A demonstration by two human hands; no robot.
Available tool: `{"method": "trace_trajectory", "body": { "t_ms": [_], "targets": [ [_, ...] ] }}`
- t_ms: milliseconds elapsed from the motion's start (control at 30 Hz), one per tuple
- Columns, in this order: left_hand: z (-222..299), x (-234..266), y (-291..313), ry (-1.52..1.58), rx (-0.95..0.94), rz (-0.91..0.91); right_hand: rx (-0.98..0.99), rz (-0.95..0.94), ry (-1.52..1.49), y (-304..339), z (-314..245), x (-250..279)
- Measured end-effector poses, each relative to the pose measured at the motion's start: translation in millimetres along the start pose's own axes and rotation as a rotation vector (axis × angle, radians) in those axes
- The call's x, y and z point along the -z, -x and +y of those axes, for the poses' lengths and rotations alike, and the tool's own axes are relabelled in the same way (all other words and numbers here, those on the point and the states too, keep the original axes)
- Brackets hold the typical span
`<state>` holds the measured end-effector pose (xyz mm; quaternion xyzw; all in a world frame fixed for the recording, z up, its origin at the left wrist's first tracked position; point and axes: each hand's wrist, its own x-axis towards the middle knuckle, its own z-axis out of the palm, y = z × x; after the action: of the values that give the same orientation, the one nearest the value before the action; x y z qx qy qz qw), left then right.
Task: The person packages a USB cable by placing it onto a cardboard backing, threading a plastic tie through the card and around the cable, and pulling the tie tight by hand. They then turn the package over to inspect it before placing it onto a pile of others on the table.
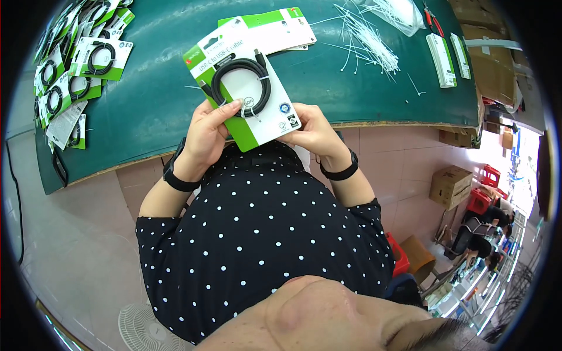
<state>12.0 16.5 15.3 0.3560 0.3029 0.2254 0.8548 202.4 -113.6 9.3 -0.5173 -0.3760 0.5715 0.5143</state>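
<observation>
Both my hands hold one green-and-white cable card (275, 123) tilted above the table's near edge. A coiled black USB cable (266, 88) is fixed to its front with white cable ties. My left hand (209, 130) pinches the card's lower left edge, thumb on the front near the coil. Gripping the lower right edge is my right hand (313, 130), its fingers partly hidden behind the card. Just beyond lies a stack of flat green-and-white cards (293, 32), partly covered by the held one.
Carded cables (100, 58) are heaped at the table's left. Loose white cable ties (369, 47) lie at the back right beside a clear plastic bag (404, 14), red-handled pliers (433, 22) and card stacks (440, 61). Cardboard boxes (489, 70) stand past the green table's (158, 88) right edge.
</observation>
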Motion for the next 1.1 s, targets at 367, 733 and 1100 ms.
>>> {"method": "trace_trajectory", "body": {
  "t_ms": [367, 733, 1100],
  "targets": [
    [-4, -7, 7, 0.404, 0.509, -0.230, 0.580, 0.153, 0.427, -5, 17, -1],
    [11, 3, 6, 0.103, 0.198, -0.027, 0.365, -0.004, 0.526, 8, 8, 3],
    [5, -1, 11, 0.126, 0.180, -0.056, 0.295, 0.085, 0.028, 7, 33, 3]
  ]
}}
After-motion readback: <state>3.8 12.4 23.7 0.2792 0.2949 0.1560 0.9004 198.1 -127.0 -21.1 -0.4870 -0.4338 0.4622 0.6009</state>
